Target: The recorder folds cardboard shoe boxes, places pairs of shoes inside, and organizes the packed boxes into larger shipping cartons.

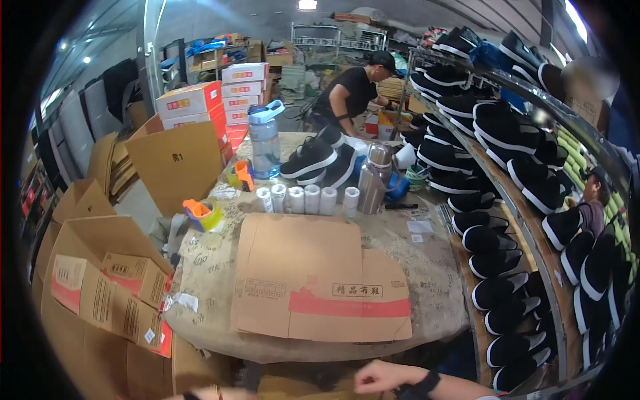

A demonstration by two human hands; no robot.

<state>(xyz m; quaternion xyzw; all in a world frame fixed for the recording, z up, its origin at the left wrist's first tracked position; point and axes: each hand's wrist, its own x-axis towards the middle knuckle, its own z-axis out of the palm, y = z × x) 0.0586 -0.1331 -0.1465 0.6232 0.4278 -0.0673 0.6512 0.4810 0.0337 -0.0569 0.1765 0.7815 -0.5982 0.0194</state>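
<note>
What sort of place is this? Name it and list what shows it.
Most likely a shoe packing workshop or warehouse. A slanted rack holds rows of black white-soled cloth shoes, a flattened brown cardboard box lies on the worn worktable, and stacked red-and-white cartons stand behind.

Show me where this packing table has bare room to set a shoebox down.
Bare patches: the table strip left of the flattened carton, below the tape dispenser; and the right part between the carton, the steel flask and the shoe rack, apart from two paper slips. Crowded: the far half, with white rolls, black shoes and a water jug.
</note>
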